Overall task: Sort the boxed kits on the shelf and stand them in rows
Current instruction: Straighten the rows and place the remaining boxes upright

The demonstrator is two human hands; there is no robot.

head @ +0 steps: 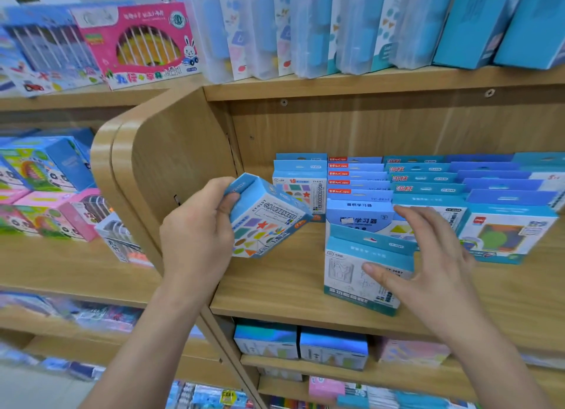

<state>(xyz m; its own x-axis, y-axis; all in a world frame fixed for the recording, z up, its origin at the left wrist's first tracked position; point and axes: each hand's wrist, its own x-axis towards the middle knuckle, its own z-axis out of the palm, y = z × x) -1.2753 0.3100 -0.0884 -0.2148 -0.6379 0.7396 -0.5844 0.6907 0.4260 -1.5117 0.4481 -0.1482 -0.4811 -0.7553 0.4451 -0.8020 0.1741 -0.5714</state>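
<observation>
Kit rows (428, 179) stand behind; your left hand (195, 234) grips a tilted shapes box (266, 222), right hand (428, 271) spread, thumb on a teal box (351, 274)

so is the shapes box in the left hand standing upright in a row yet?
No, the left hand grips the shapes box tilted, apart from the standing rows.

Left hand (195, 234) grips tilted shapes box (266, 222); right hand (428, 265) touches teal box (345, 281) (upright).
</observation>
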